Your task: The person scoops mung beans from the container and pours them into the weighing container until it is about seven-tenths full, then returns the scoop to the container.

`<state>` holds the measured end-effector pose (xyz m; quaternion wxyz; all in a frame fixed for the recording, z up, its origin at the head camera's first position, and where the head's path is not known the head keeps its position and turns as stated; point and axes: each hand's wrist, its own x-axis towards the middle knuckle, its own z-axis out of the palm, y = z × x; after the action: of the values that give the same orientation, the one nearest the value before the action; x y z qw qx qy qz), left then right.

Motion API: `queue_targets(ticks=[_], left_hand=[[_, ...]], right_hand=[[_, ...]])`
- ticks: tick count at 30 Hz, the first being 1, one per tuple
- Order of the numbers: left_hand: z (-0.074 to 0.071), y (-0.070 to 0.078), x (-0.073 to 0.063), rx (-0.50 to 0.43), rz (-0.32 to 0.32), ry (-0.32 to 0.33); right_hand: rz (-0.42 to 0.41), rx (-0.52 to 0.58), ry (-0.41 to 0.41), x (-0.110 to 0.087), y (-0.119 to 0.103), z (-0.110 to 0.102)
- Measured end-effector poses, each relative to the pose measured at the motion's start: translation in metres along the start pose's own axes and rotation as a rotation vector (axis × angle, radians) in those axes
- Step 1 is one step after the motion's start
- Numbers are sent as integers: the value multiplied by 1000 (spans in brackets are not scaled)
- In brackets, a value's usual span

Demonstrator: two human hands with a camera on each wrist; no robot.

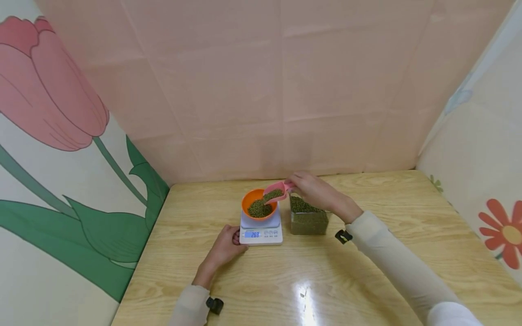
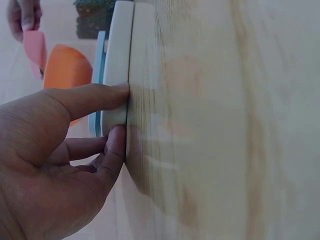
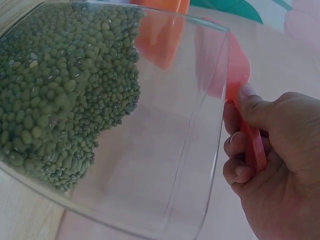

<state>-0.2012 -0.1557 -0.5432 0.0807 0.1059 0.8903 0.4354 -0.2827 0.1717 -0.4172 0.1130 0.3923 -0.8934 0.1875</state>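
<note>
In the head view, my right hand (image 1: 311, 188) grips the handle of a pink scoop (image 1: 279, 184) loaded with green mung beans. The scoop tilts over the rim of an orange bowl (image 1: 246, 203), which has a heap of mung beans (image 1: 259, 209) inside. Under the bowl is a white kitchen scale (image 1: 261, 222) with a lit display (image 1: 252, 234). My left hand (image 1: 226, 244) holds the scale's front left corner; the left wrist view shows the thumb and curled fingers (image 2: 114, 142) against its edge. In the right wrist view, fingers wrap the scoop's handle (image 3: 256, 150).
Right of the scale stands a clear container (image 1: 308, 224) of mung beans, below my right forearm. The wooden table (image 1: 261, 280) meets a pink-covered wall (image 1: 228, 113) at the back. Painted panels (image 1: 134, 217) flank the left and right sides.
</note>
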Motion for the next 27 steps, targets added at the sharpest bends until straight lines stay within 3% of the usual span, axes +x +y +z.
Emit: queue_targets(ticks=[27], left_hand=[[0,-1,0,-13,25,6]], right_hand=[[-25,-76,-18,5,0,0]])
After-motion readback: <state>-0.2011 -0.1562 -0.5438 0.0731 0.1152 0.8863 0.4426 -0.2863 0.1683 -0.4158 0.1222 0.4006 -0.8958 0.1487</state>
